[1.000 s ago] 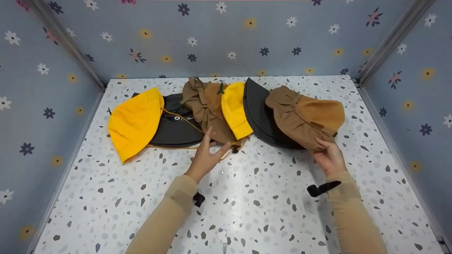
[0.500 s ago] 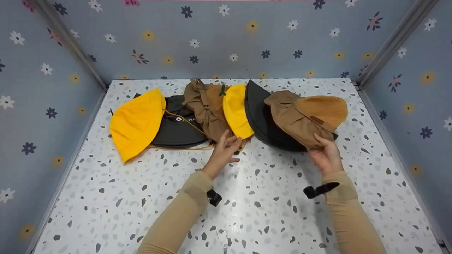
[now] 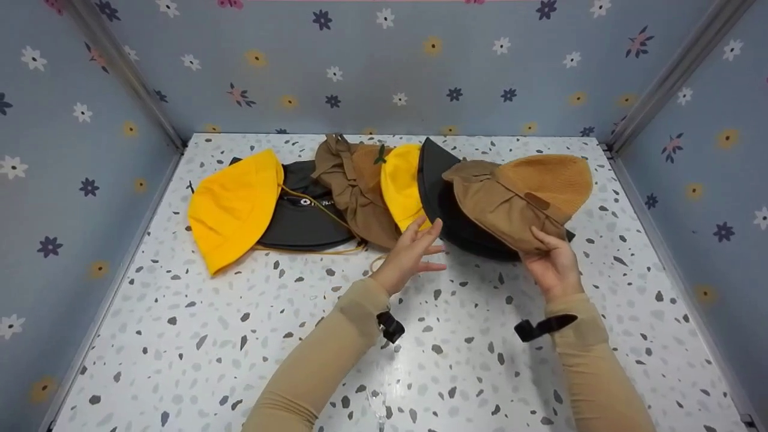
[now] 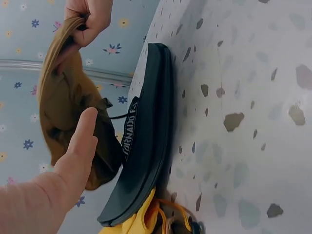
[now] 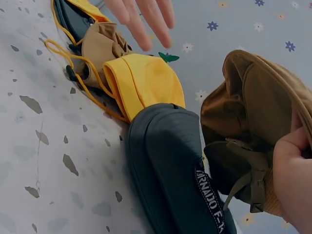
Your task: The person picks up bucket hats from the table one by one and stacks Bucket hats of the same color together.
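With thumb and fingers, my right hand grips the brim of a brown hat that has a lighter tan crown. In the right wrist view the hat's underside faces the camera, a strap hanging inside it. It is raised over a black cap with a lettered band. My left hand holds nothing; its fingers are spread, just in front of the black cap's brim. Beside that cap, a yellow hat with a green sprout is partly covered by the left fingers in the head view.
Farther left, overlapping in a row, lie another brown hat, another black cap and a large yellow hat with a cord. They rest on a speckled white table. Flowered panels stand at the back and both sides.
My left hand has moved right, from the row's middle brown hat to the black cap. The right hand has tilted the brown hat up slightly, keeping its grip.
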A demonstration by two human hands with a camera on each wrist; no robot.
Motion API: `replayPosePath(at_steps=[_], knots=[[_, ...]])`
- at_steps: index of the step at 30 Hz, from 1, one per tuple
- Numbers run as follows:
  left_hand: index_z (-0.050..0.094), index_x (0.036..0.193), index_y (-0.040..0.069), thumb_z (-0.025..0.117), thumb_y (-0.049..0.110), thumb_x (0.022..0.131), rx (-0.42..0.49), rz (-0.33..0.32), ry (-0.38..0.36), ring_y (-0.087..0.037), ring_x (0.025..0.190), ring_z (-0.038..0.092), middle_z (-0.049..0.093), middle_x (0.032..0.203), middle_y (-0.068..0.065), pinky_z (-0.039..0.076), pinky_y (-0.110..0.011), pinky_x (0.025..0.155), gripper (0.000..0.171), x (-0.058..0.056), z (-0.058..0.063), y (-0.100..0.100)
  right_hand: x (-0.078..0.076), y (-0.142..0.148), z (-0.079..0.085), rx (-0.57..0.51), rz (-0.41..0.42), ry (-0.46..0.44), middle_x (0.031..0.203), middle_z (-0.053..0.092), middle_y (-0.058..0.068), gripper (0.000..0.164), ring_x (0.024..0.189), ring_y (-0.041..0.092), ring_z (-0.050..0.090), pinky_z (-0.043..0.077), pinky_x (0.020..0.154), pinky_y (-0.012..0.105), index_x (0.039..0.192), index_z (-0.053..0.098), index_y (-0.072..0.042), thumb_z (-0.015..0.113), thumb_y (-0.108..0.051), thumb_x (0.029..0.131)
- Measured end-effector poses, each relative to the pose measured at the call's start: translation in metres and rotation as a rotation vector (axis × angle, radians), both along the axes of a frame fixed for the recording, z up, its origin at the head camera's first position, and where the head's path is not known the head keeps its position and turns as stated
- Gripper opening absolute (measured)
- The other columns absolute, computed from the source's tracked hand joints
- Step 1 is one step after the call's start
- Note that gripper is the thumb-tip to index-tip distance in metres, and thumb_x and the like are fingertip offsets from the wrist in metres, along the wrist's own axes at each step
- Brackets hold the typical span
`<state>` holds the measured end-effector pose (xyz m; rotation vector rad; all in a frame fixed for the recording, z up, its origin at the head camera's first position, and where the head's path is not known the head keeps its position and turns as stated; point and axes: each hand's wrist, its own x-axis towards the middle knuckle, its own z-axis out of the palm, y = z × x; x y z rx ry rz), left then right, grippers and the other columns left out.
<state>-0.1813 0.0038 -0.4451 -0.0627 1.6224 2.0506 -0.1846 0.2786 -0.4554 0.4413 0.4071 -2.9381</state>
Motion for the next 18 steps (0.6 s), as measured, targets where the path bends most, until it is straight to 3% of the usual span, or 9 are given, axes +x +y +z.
replayPosePath(at_steps=[9, 18], knots=[[0.021, 0.158, 0.011, 0.052, 0.047, 0.101, 0.185, 0.049, -0.046, -0.034, 0.126, 0.054, 0.039, 0.154, -0.012, 0.057, -0.046, 0.092, 0.074, -0.005, 0.0, 0.011, 0.008, -0.016, 0.007, 0.125, 0.082, 0.091, 0.103, 0.065, 0.012, 0.027, 0.085, 0.024, 0.063, 0.054, 0.067, 0.03, 0.109, 0.059, -0.003, 0.051, 0.016, 0.094], [0.043, 0.143, 0.008, 0.047, 0.044, 0.104, 0.34, 0.027, -0.04, -0.025, 0.109, 0.065, 0.054, 0.136, -0.012, 0.053, -0.054, 0.096, 0.053, -0.008, 0.005, 0.008, 0.013, -0.024, 0.008, 0.238, 0.149, 0.179, 0.116, 0.065, 0.011, 0.041, 0.101, 0.024, 0.066, 0.056, 0.085, 0.036, 0.124, 0.056, -0.008, 0.049, 0.017, 0.093]])
